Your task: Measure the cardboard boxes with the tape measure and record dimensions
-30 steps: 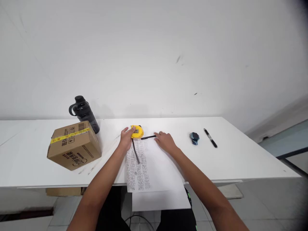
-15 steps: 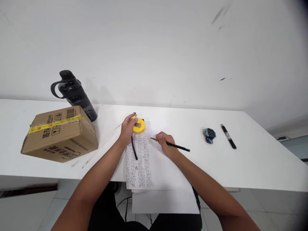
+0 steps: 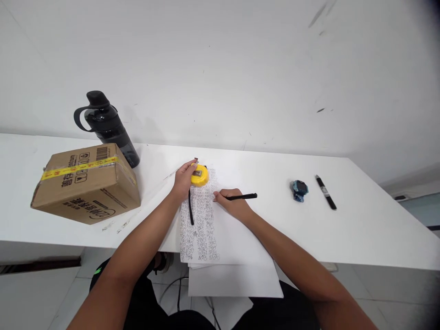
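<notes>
Pen (image 3: pixel 242 197), pinched in right hand (image 3: pixel 237 202), swung tail-end toward three o'clock, seemingly for writing, while left hand (image 3: pixel 184 178) clasped tape measure (image 3: pixel 199 175).

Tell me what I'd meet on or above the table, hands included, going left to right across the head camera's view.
Cardboard box, left hand, yellow tape measure, right hand, blue watch-like object, black pen with a pale label.

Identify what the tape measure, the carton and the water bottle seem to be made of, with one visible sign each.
Tape measure: probably hard plastic, judging by its smooth, bright yellow casing.
Carton: cardboard, matte brown, with printed faces and folded edges.
Water bottle: likely plastic, dark and glossy, its lower part looking translucent.
</notes>
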{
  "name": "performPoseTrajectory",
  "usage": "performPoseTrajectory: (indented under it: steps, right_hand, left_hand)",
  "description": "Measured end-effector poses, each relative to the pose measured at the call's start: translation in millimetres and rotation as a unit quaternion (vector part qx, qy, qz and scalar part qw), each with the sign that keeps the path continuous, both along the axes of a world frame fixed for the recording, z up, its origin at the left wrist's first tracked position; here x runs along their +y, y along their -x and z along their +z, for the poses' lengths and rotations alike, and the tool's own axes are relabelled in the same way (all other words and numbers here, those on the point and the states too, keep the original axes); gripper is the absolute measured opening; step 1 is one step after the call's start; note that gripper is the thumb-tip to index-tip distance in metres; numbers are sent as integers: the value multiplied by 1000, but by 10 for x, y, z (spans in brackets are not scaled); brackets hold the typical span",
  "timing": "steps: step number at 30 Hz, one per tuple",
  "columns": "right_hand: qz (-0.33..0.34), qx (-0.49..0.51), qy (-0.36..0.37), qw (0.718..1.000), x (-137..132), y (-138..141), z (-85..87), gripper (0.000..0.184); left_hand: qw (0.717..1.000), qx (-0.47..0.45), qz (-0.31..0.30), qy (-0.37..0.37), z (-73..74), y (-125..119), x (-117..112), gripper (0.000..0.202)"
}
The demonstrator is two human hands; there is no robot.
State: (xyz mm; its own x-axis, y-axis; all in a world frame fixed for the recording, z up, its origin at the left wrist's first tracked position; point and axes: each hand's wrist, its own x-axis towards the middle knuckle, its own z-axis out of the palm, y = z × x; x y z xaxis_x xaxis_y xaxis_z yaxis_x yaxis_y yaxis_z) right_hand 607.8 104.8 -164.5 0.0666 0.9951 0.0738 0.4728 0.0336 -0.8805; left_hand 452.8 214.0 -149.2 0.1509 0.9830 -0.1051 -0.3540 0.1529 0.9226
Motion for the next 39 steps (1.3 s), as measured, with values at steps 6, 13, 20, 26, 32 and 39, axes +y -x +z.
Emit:
performPoseTrajectory:
  steps: [6, 13, 20, 26, 32, 39]
  right_hand:
    - [13, -8, -6, 1000, 9, -17, -36, 44]
    - [13, 1, 0, 1000, -5, -19, -46, 38]
    - [-25, -14, -12, 1000, -5, -23, -30, 38]
    - [0, 0, -8, 1000, -2, -25, -41, 38]
    - [-9, -2, -14, 1000, -13, -42, -50, 39]
    - [-37, -6, -22, 999, -22, -34, -55, 38]
  left_hand:
    - [1000, -2, 6, 6, -30, -26, 28, 28]
    - [1000, -5, -6, -7, -68, -25, 41, 27]
    - [1000, 1, -12, 7, -63, -19, 58, 23]
    - [999, 11, -35, 10, -66, -17, 63, 33]
    - [998, 28, -58, 13, -46, -4, 61, 42]
    - [996, 42, -78, -6, -21, -10, 28, 41]
